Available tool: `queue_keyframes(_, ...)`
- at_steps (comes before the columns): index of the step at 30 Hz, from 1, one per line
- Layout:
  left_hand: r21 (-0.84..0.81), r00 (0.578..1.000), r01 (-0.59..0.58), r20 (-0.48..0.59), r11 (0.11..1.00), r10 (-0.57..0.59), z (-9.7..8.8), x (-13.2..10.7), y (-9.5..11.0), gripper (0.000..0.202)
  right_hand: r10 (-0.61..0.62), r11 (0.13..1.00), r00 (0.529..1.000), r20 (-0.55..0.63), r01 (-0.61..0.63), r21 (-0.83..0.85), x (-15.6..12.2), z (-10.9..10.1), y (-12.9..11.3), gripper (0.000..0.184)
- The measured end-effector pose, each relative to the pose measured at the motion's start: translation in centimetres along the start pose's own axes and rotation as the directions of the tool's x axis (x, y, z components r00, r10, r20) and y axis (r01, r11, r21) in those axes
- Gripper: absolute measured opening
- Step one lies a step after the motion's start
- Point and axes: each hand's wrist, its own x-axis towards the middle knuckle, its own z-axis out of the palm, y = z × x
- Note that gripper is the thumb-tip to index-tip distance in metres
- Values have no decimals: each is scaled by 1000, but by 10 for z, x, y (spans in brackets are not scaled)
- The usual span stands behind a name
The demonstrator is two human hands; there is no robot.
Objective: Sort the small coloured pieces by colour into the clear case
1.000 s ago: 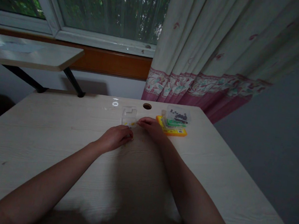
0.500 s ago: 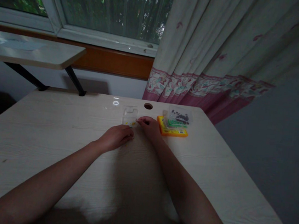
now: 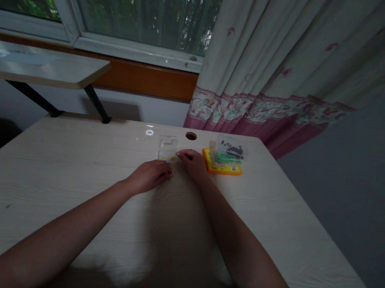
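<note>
A small clear plastic box (image 3: 168,143) with its lid folded back lies on the pale table, a few small yellow pieces (image 3: 172,159) in its near part. My left hand (image 3: 149,176) rests at the box's near edge, fingers curled together; whatever is between them is too small to make out. On the box's right side my right hand (image 3: 191,161) has thumb and forefinger pinched at its corner. Whether that pinch holds a tiny piece or the box wall I cannot tell. Small yellow specks (image 3: 162,186) show on the table just under my left fingers.
Right of my right hand lies an orange-yellow case (image 3: 224,170). Stacked on it are green pieces in clear packaging (image 3: 227,158) and a clear box of dark bits (image 3: 242,145). A round cable hole (image 3: 191,136) sits behind, a raised shelf (image 3: 83,70) at left, a curtain (image 3: 251,77) at the back.
Both hands stay almost in place; the left fingers shift very slightly. More of the yellow specks beneath my left hand now shows.
</note>
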Motion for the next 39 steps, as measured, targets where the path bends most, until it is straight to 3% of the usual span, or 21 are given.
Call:
queue_keyframes(16, -17, 999, 22, 30, 1000, -21, -3, -1, 2, 14, 27, 998, 999, -22, -25, 62, -3, -3, -4, 19)
queue_keyframes(33, -60, 1000, 9, -2, 998, -10, -1, 0, -3, 21, 2, 999, 1000, -17, -2, 39, -1, -2, -5, 18)
queue_keyframes(36, -86, 1000, 0, -27, 996, -3, -2, 1, -3, 20, 11, 999, 1000, -15, -11, 47, -2, -3, -6, 19)
queue_keyframes(39, -134, 992, 28, -120, 991, -44, -2, 1, -4, 20, 6, 999, 1000, -11, -5, 53, -2, -4, -5, 19)
